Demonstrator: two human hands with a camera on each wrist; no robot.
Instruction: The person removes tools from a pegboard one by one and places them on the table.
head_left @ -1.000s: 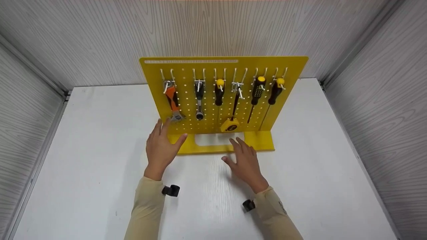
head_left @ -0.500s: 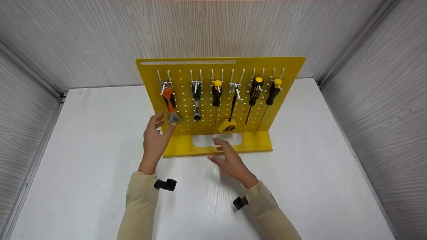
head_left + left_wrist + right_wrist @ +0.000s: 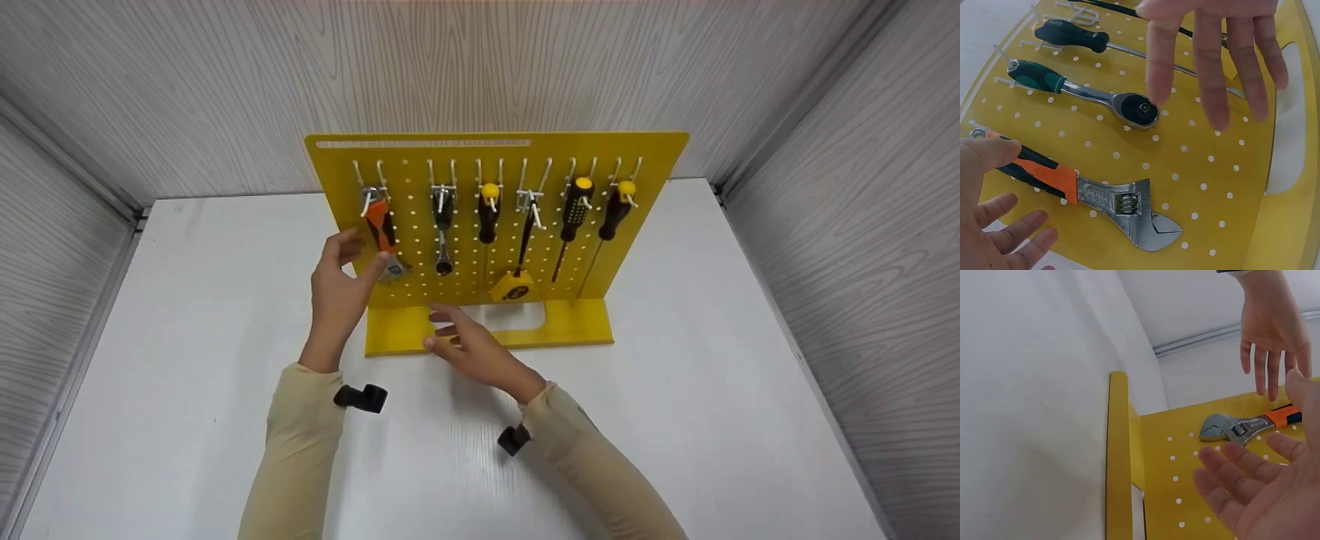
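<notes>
An adjustable wrench with an orange and black handle hangs from a hook at the left end of the yellow pegboard. My left hand is beside it, fingers relaxed and apart at the board's left edge. Its thumb overlaps the wrench in view; whether they touch I cannot tell. In the left wrist view, the wrench's metal jaw end shows fully. My right hand hovers over the pegboard's base, fingers spread and holding nothing. In the right wrist view, its palm lies below the wrench.
Right of the wrench hang a ratchet, a screwdriver, a yellow tape measure on a black strap, and two more screwdrivers, one with a dotted handle. The board stands on a white table before wood-grain walls.
My right hand has swept left across the base of the pegboard. My left hand has shifted slightly left and up alongside the wrench. The tools still hang on their hooks.
</notes>
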